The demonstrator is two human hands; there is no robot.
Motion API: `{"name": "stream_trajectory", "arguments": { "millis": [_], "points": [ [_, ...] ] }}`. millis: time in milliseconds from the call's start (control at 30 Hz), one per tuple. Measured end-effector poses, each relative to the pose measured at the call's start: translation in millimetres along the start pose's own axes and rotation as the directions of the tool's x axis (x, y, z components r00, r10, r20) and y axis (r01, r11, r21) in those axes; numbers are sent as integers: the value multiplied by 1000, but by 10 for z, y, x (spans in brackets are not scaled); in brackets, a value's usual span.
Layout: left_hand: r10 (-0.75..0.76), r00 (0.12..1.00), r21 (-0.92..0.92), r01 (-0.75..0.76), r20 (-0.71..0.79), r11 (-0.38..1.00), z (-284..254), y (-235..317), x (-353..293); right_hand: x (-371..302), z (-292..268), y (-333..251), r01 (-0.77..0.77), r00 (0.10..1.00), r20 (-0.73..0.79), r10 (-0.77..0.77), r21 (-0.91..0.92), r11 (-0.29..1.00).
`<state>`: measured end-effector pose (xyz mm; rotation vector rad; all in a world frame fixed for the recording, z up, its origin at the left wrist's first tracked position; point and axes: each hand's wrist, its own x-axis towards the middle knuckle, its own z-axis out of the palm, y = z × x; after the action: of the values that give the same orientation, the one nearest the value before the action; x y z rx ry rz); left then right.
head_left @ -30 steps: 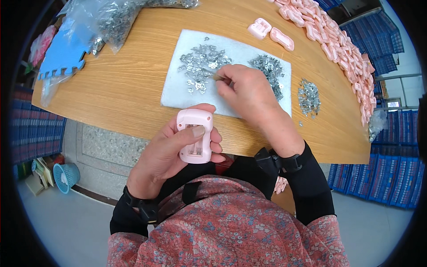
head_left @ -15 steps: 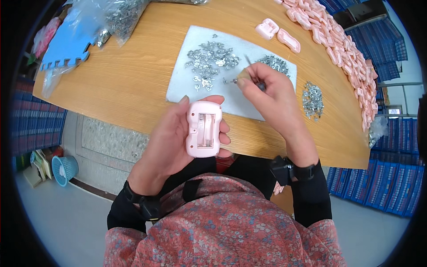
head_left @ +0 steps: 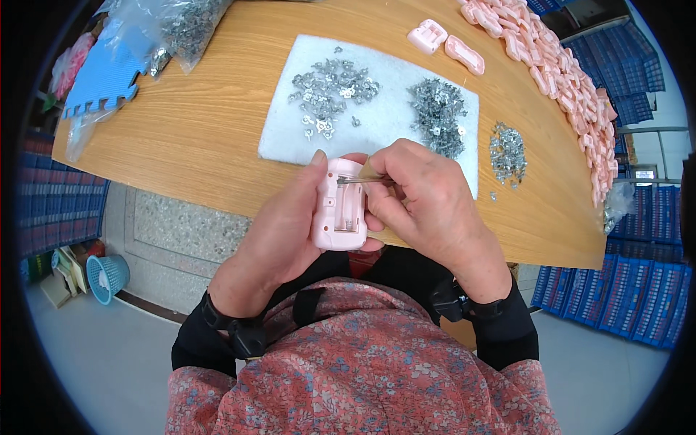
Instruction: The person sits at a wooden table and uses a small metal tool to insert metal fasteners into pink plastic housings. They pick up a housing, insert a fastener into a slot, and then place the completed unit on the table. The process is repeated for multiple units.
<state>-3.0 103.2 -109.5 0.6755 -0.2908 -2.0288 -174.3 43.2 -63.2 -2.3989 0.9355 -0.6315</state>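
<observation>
We hold a pink plastic casing (head_left: 339, 206) in our left hand (head_left: 286, 232), fingers wrapped around its back and thumb along its left edge, its open compartment facing up just in front of our chest and short of the table's near edge. Our right hand (head_left: 428, 206) is pinched shut on a slim metal tool (head_left: 362, 179), whose tip lies across the top of the compartment; whether a small metal part sits under the tip we cannot tell. Beyond the hands, a white pad (head_left: 391, 116) on the wooden table (head_left: 196, 138) carries two heaps of small metal contacts (head_left: 330, 90), with a third heap (head_left: 507, 148) on bare wood to the right. A row of pink casings (head_left: 573, 80) curves along the table's far right edge, and clear bags of metal parts (head_left: 181, 25) lie at far left beside a blue foam tile (head_left: 101, 76). As we judge it, the risk lies at the tool tip: a slip or a tilt of the casing could drop a tiny part into the lap, or seat it crooked.
</observation>
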Motion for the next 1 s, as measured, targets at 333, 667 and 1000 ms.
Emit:
{"name": "stream_trajectory", "arguments": {
  "millis": [333,667,1000],
  "points": [
    [-21,1000,72,22,-7,997,-33,-54,35,-103,73,-86,-11,1000,-1,11,-208,978],
    [18,999,153,-25,45,988,-97,-97,63,-183,84,102,-483,865,184,467,559,674],
    [238,964,781,-239,119,578,1,4,-37,-244,19,194,-611,777,387,496,654,447]
  ]
}}
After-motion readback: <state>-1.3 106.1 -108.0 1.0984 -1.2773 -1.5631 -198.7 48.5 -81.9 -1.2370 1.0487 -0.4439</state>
